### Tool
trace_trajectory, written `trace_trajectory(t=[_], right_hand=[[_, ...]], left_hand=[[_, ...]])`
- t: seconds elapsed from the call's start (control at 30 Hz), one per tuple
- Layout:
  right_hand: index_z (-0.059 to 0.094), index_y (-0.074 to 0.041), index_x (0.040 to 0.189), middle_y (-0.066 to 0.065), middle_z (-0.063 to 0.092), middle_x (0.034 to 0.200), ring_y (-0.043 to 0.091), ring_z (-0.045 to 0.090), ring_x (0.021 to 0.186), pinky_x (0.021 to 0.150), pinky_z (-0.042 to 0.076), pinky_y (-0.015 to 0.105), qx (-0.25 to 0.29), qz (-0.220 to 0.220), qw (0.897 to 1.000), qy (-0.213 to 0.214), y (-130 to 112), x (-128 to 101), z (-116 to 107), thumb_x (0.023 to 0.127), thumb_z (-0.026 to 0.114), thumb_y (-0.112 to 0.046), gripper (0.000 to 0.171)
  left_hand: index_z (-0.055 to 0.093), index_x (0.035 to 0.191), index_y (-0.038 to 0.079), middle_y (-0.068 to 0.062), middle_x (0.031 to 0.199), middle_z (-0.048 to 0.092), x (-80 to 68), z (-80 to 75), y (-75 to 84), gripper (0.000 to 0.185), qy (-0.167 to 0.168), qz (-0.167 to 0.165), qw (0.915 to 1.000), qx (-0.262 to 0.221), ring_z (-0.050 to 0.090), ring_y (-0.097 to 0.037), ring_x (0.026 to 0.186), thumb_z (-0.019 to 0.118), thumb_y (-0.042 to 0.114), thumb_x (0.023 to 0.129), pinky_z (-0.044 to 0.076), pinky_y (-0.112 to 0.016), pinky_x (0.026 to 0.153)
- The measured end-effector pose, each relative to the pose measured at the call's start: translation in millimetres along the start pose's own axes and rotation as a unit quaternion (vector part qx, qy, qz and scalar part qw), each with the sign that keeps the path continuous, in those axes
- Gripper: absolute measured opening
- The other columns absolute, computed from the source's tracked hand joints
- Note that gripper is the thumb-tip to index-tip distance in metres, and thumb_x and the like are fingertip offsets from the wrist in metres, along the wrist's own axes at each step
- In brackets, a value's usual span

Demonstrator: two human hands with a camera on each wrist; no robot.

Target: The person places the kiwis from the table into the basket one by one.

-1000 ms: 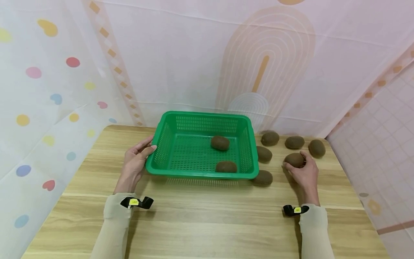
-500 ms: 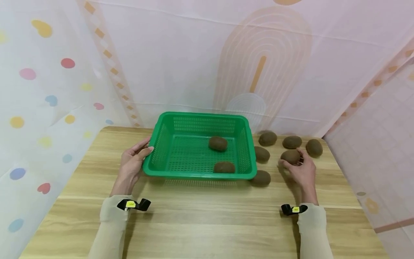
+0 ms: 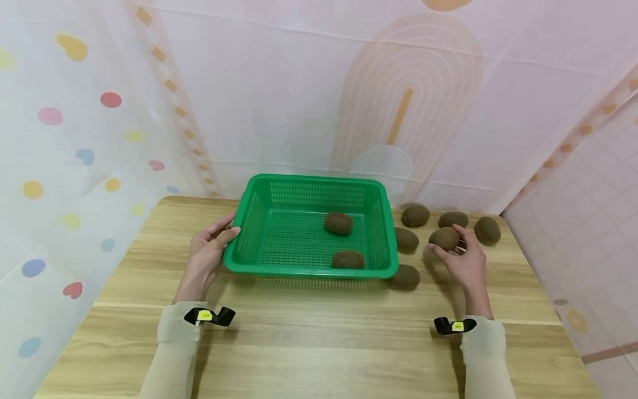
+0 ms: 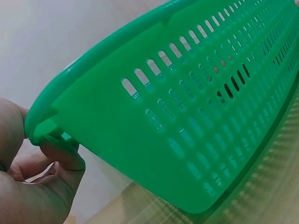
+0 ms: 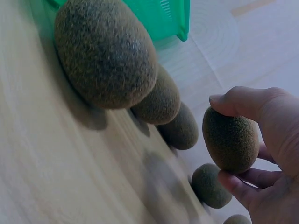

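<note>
while your right hand (image 3: 463, 260) has that kiwi (image 3: 443, 238) pinched between thumb and fingertips and just off the wooden table (image 3: 319, 343), you look to be mid pick-up, with the carry over to the green basket (image 3: 309, 271) yet to come. your left hand (image 3: 206, 252) grips the basket's left rim, thumb over the lip and fingers curled underneath, going by the left wrist view.

next move, i'd say: lift high enough to clear the basket's right wall and the kiwi beside that wall (image 3: 406, 239), then set yours down in a free spot away from the two kiwis already inside (image 3: 338, 223) (image 3: 347, 259).

hard to see: the one by the front right corner (image 3: 405, 276) is partly tucked behind the rim. the right wrist view is blurry on the table side, with a big kiwi up close (image 5: 105, 51) blocking most of the basket. the basket wall fills the left wrist view, so you can't make out its contents there.
</note>
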State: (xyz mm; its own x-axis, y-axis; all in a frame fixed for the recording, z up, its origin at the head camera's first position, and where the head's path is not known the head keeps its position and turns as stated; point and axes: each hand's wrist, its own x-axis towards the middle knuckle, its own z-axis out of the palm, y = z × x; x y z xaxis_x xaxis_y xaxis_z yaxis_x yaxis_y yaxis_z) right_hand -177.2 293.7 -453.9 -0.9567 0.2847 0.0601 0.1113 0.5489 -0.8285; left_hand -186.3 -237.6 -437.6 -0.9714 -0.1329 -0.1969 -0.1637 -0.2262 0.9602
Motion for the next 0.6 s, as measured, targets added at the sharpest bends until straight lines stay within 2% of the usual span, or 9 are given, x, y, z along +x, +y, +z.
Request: trace_trajectory(t=[0.07,0.17,0.6], right_hand=[[0.040,-0.012,0.158,0.021,0.049,0.151,0.036,0.054,0.130,0.104,0.050,0.037,0.003,-0.001,1.000,-0.004,-2,0,1,0.089,0.081,-0.035,0.084],[0.040,-0.013,0.158,0.019,0.049,0.151,0.035,0.053,0.132,0.108,0.048,0.045,0.007,-0.003,1.000,-0.005,-5,-1,2,0.089,0.081,-0.036,0.084],[0.046,-0.014,0.155,0.016,0.053,0.147,0.031,0.054,0.130,0.111,0.047,0.049,0.020,-0.039,0.999,-0.006,-22,-5,9,0.086,0.084,-0.035,0.081]], left_hand=[[0.051,0.152,0.007,0.005,0.114,0.056,0.5,-0.2,-0.6,0.059,0.001,0.002,1.0000,0.000,0.062,-0.002,0.091,0.073,0.013,0.097,0.060,-0.016,0.076],[0.051,0.152,0.007,0.005,0.114,0.055,0.7,0.0,-1.0,0.059,0.002,0.002,1.0000,0.002,0.062,-0.002,0.091,0.073,0.013,0.097,0.060,-0.016,0.076],[0.052,0.151,0.008,0.006,0.111,0.058,0.6,-0.6,0.1,0.060,0.000,-0.003,0.9999,-0.010,0.063,-0.003,0.091,0.075,0.013,0.095,0.061,-0.017,0.075]])
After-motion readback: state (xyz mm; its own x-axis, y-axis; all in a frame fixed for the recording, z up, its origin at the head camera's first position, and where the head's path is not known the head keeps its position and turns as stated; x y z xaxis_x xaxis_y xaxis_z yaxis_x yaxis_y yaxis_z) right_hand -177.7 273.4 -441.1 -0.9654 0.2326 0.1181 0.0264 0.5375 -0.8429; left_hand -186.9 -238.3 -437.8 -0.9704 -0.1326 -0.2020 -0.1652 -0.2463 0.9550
